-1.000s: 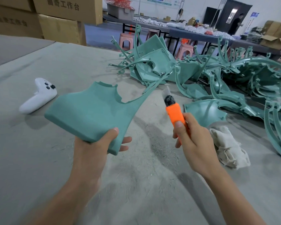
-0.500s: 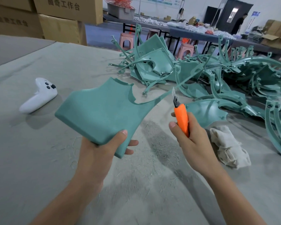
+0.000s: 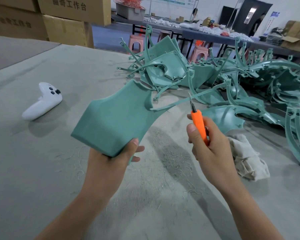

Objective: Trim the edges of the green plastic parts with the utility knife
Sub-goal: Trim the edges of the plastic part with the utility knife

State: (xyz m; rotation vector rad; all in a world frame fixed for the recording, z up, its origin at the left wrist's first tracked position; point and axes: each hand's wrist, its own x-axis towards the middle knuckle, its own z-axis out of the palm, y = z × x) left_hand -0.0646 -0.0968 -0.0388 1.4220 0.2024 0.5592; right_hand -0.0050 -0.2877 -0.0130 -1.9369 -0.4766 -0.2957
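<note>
My left hand (image 3: 111, 160) grips the near corner of a flat green plastic part (image 3: 118, 116), held up above the grey table with its thin pointed arm reaching right. My right hand (image 3: 210, 148) holds an orange utility knife (image 3: 198, 123), blade up. The blade tip touches the thin arm's edge near its far end. A big heap of green plastic parts (image 3: 232, 84) lies behind and to the right.
A white game controller (image 3: 42, 101) lies on the grey table (image 3: 42, 170) at left. A crumpled beige cloth (image 3: 248, 160) sits at right beside my right hand. Plastic shavings litter the table. Cardboard boxes (image 3: 59, 18) stand at the back left, and pink stools beyond the heap.
My left hand has moved the green part to the right. The knife has risen and tilted until its blade meets the part's thin arm.
</note>
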